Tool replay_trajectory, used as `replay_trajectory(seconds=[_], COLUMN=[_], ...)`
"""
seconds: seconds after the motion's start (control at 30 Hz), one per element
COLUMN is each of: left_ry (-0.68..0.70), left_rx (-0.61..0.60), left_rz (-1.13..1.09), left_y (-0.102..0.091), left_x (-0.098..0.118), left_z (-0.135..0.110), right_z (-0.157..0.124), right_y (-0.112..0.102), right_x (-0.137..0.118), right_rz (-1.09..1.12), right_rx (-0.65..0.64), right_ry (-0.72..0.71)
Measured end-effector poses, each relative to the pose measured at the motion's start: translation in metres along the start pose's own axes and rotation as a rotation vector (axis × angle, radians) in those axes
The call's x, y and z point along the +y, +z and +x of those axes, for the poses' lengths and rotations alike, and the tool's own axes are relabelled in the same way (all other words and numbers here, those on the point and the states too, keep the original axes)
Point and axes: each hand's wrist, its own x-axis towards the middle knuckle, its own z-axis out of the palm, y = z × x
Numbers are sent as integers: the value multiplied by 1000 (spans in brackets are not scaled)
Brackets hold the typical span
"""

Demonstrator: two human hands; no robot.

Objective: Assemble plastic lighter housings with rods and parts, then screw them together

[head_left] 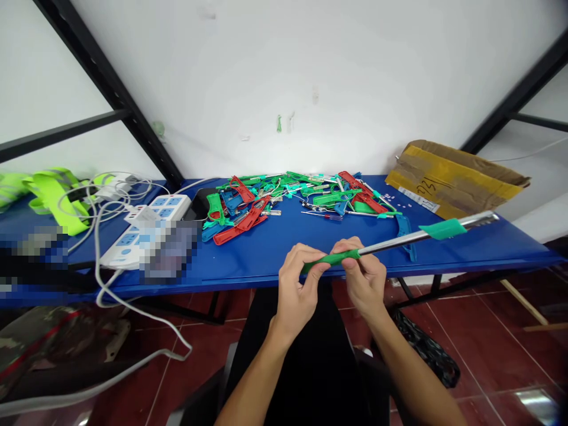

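A green handle (336, 258) is held in front of the table edge, its metal rod (390, 243) slanting up to the right across the blue table (248, 260). The handle's left end is pinched between thumb and fingers of the left hand (298, 281); its other end, close to where the rod begins, is clamped by the fingertips of the right hand (364, 278). How the covered fingers lie cannot be told. For good control, light, even pressure should be put on by both thumbs, and handle and rod should be held in line so that neither is bent. Because the rod is unsupported beyond the right hand, its tip, with the green strip (442, 229) near it, is best guided clear of the blue piece (403, 223) and the cardboard box (457, 177).
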Motion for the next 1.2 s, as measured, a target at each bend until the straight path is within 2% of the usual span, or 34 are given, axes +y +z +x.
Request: replay_trajectory(seconds=[0.17, 0.27, 0.37, 0.5, 0.63, 0.73, 0.83, 0.9, 1.07, 1.2], left_ry=[-112, -225, -249, -228, -242, -266, -316, -389, -516, -525], left_rx=[-7, -115, -173, 13, 1, 21, 76, 55, -163, -248], left_rz=[-65, -117, -102, -257, -357, -373, -352, -346, -294, -249], left_y=[6, 8, 3, -15, -24, -23, -21, -20, -22, -30], left_x=[10, 16, 14, 6, 6, 5, 1, -2, -4, -4], left_z=[-3, -7, -3, 31, 73, 83, 72, 58, 29, 26], right_z=[-6, -6, -3, 3, 2, -1, -3, -3, -3, -5], right_y=[1, -1, -5, -4, 8, 16, 19, 19, 18, 20], right_x=[7, 9, 0, -15, -14, -10, -7, -6, -2, 1], right_rz=[74, 133, 88, -32, -100, -124, -131, -118, -105, -122], right_rx=[4, 8, -57, -206, -312, -354, -337, -323, -309, -314], right_ry=[102, 199, 249, 204, 162, 151, 157, 172, 191, 163])
